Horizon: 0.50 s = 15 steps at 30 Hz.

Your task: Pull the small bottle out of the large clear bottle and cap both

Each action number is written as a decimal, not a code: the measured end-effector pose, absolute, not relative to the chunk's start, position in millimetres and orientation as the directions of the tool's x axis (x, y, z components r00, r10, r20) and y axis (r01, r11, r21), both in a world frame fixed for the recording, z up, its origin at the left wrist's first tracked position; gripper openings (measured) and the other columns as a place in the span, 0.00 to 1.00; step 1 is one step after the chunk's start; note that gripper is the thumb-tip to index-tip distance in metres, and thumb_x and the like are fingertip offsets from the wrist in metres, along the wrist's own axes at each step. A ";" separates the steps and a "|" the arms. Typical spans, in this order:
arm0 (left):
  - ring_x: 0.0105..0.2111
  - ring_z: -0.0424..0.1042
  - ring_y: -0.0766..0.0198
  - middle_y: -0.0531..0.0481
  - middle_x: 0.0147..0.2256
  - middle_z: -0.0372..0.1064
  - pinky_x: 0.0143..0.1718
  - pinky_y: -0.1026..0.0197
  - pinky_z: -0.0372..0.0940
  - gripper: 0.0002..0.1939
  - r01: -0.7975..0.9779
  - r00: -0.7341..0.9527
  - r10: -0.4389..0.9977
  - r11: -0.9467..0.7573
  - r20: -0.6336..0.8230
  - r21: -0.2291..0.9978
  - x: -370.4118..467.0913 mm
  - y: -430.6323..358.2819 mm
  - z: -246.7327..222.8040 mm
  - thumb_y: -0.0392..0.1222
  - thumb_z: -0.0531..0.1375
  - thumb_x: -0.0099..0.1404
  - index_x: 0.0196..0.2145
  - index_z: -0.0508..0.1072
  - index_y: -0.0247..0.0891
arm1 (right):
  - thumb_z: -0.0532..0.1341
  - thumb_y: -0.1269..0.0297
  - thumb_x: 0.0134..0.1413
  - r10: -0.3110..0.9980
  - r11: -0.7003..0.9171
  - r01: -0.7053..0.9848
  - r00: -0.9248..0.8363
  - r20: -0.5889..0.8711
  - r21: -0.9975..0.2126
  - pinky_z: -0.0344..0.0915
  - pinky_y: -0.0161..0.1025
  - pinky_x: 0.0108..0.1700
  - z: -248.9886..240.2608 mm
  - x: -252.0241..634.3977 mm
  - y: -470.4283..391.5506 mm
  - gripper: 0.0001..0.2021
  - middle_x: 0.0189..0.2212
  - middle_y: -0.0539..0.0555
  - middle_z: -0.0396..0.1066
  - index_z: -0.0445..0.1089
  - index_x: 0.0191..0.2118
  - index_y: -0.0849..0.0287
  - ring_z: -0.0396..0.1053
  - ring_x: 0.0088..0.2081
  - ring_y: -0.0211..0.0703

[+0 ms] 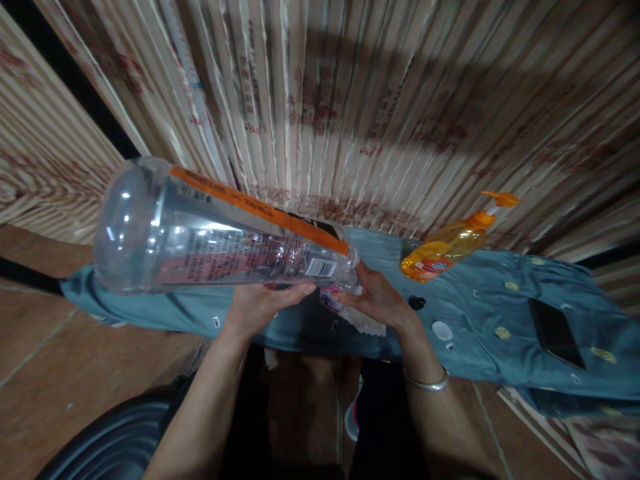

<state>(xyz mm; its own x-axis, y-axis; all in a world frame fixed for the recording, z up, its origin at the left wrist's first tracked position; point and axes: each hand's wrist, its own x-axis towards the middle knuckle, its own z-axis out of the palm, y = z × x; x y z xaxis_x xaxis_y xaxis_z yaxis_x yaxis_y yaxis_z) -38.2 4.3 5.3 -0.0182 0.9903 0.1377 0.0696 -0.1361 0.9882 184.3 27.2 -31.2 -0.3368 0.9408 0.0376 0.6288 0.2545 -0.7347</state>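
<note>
A large clear plastic bottle (235,257) with an orange-edged label lies tilted almost sideways in the air, its wide end to the left. My left hand (265,307) grips it from below near the middle; the thumb shows and the other fingers are hidden behind it. At the narrow right end my right hand (377,293) is closed around the bottle, fingertips partly hidden. A white sheet (367,325) with a pinkish printed part lies just under my right hand; I cannot tell whether the hand touches it.
A teal cloth-covered bench (485,293) runs across. On it are an orange pump bottle (445,250), a small black piece (417,303), a white disc (442,331) and a dark phone (556,333). Behind hangs a pleated curtain (350,100). A black ribbed round object (110,440) is lower left.
</note>
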 end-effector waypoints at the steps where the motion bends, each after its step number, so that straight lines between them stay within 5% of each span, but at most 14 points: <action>1: 0.29 0.80 0.54 0.47 0.28 0.80 0.38 0.52 0.77 0.16 0.068 -0.030 0.988 -0.147 0.149 0.987 -37.4 4.1 6.7 0.51 0.72 0.42 0.25 0.76 0.40 | 0.67 0.54 0.51 0.940 0.259 0.634 -0.338 0.039 -0.728 0.70 0.54 0.50 -31.4 184.6 27.1 0.29 0.46 0.57 0.77 0.64 0.58 0.57 0.75 0.47 0.60; 15: 0.24 0.79 0.56 0.50 0.23 0.77 0.32 0.54 0.77 0.20 0.102 -0.086 0.982 -0.158 0.167 0.982 -36.8 7.2 4.2 0.53 0.74 0.37 0.22 0.73 0.39 | 0.67 0.55 0.52 0.935 0.279 0.640 -0.351 0.051 -0.716 0.69 0.53 0.51 -32.4 185.8 27.7 0.30 0.45 0.56 0.76 0.62 0.60 0.55 0.75 0.48 0.58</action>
